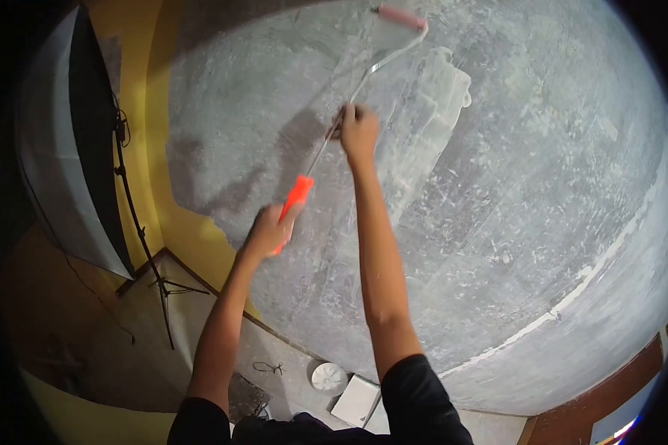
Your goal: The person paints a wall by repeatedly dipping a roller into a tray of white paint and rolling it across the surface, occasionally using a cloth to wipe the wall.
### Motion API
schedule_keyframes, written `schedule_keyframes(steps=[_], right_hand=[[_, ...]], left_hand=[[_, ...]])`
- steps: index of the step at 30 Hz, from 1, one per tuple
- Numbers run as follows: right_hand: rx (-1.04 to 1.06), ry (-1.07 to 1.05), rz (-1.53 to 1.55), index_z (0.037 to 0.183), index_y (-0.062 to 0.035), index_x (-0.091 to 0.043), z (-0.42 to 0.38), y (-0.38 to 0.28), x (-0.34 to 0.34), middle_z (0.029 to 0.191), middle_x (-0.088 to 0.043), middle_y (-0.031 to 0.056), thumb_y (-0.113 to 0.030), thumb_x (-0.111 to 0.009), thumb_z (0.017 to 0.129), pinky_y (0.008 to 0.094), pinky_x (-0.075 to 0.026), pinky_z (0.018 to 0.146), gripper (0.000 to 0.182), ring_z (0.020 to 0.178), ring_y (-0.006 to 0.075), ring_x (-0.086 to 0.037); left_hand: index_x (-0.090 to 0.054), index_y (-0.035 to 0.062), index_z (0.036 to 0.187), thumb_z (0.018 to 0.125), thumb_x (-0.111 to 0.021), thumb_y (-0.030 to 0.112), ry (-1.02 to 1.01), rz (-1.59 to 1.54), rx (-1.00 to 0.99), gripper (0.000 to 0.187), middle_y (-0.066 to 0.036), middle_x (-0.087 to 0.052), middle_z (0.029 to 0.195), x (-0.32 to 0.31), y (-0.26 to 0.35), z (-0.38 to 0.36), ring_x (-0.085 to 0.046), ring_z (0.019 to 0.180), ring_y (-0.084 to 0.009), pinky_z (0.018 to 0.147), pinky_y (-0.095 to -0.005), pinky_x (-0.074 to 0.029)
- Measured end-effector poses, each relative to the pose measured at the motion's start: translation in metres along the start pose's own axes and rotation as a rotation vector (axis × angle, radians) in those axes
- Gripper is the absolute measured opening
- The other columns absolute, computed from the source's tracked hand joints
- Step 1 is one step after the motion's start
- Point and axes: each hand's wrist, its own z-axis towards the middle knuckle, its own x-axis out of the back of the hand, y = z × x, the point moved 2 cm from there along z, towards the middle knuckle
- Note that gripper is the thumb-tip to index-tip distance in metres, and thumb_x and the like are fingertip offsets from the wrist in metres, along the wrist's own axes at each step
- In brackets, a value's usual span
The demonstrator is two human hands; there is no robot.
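Note:
A paint roller (298,191) with an orange handle, a thin metal rod and a pinkish roller head slants up across the grey wall (527,148). My left hand (269,231) is wrapped round the orange handle. Higher up, my right hand (359,132) has its fingers closed about the metal rod. The roller head is at the top of the view, close to the wall and a little blurred. To the right of the rod, a patch of wet whitish paint (441,104) runs down the wall.
At left stand a softbox light (59,148) and its tripod stand (161,285), beside a yellow wall (156,148). On the floor below are a white round container (329,377), a white tray (355,400), a coiled cord (269,368) and a dark box-like object (246,397).

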Motion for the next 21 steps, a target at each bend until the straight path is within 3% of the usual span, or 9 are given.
schedule_keyframes(steps=[3,4,7,9,11,13,15,18,21], right_hand=[[-0.021,-0.021,0.024,0.068,0.0033,-0.058,0.001,0.017,0.002,0.057,-0.058,0.0174,-0.024,-0.053,0.091,0.0415,-0.044,0.055,0.036,0.051,0.0303,-0.059],[0.095,-0.016,-0.246,0.070,0.0026,-0.059,-0.038,0.013,0.015,0.059,-0.060,0.0171,-0.025,-0.053,0.092,0.0405,-0.046,0.055,0.036,0.052,0.0293,-0.060],[-0.362,-0.193,0.001,0.077,0.0001,-0.063,-0.230,0.097,0.026,0.061,-0.062,0.0116,-0.024,-0.051,0.097,0.0382,-0.049,0.058,0.034,0.056,0.0230,-0.062],[-0.533,-0.353,-0.064,0.089,0.0019,-0.064,-0.398,0.151,0.029,0.070,-0.067,0.0100,-0.017,-0.050,0.097,0.0334,-0.052,0.058,0.025,0.062,0.0194,-0.066],[-0.617,-0.481,-0.207,0.085,0.0026,-0.062,-0.546,0.198,0.026,0.070,-0.067,0.0127,-0.019,-0.051,0.095,0.0343,-0.055,0.060,0.026,0.063,0.0228,-0.068],[-1.219,-0.338,0.201,0.084,0.0015,-0.063,-0.560,0.143,0.030,0.070,-0.068,0.0128,-0.021,-0.048,0.096,0.0344,-0.054,0.059,0.029,0.062,0.0214,-0.069],[-0.737,-0.489,-0.178,0.083,0.0015,-0.063,-0.531,0.153,0.022,0.068,-0.067,0.0131,-0.022,-0.048,0.097,0.0339,-0.053,0.058,0.031,0.062,0.0215,-0.070],[-0.480,-0.363,-0.093,0.077,0.0018,-0.063,-0.385,0.108,0.011,0.063,-0.065,0.0129,-0.026,-0.050,0.098,0.0371,-0.050,0.055,0.037,0.057,0.0230,-0.066],[-0.093,-0.074,-0.104,0.069,-0.0004,-0.059,-0.202,0.055,0.025,0.055,-0.059,0.0113,-0.025,-0.049,0.097,0.0395,-0.045,0.052,0.039,0.051,0.0248,-0.060]], left_hand=[[-0.051,-0.0015,0.067,0.096,-0.049,0.047,0.067,-0.026,-0.106,0.057,-0.014,-0.046,0.049,-0.023,-0.032,0.007,-0.051,0.047,-0.0265,0.050,-0.0427,-0.040],[-0.052,-0.0013,0.067,0.096,-0.049,0.047,0.025,0.043,-0.068,0.057,-0.014,-0.047,0.051,-0.027,-0.053,-0.022,-0.053,0.049,-0.0259,0.051,-0.0428,-0.041],[-0.054,0.0030,0.070,0.089,-0.045,0.066,-0.227,0.133,0.302,0.067,-0.010,-0.053,0.057,-0.055,-0.197,-0.148,-0.057,0.055,-0.0244,0.053,-0.0430,-0.042],[-0.053,0.0052,0.060,0.087,-0.040,0.073,-0.126,0.148,0.579,0.074,-0.006,-0.049,0.046,-0.081,-0.290,-0.284,-0.056,0.049,-0.0263,0.053,-0.0431,-0.044],[-0.058,0.0054,0.063,0.087,-0.044,0.070,-0.276,0.046,0.752,0.071,-0.007,-0.053,0.049,-0.076,-0.319,-0.374,-0.059,0.050,-0.0255,0.052,-0.0416,-0.044],[-0.060,0.0052,0.064,0.087,-0.048,0.068,-0.333,-0.003,0.817,0.068,-0.008,-0.055,0.051,-0.056,-0.303,-0.435,-0.060,0.051,-0.0244,0.050,-0.0401,-0.044],[-0.059,0.0038,0.066,0.089,-0.049,0.064,-0.273,0.163,0.743,0.065,-0.011,-0.054,0.051,-0.035,-0.251,-0.388,-0.060,0.051,-0.0269,0.050,-0.0411,-0.043],[-0.057,0.0003,0.067,0.092,-0.050,0.054,-0.100,0.340,0.263,0.060,-0.017,-0.051,0.052,-0.022,-0.232,-0.291,-0.055,0.049,-0.0323,0.049,-0.0435,-0.039],[-0.054,-0.0040,0.071,0.096,-0.049,0.041,-0.094,0.219,0.070,0.052,-0.021,-0.046,0.055,-0.024,-0.105,-0.145,-0.051,0.047,-0.0288,0.050,-0.0442,-0.037]])
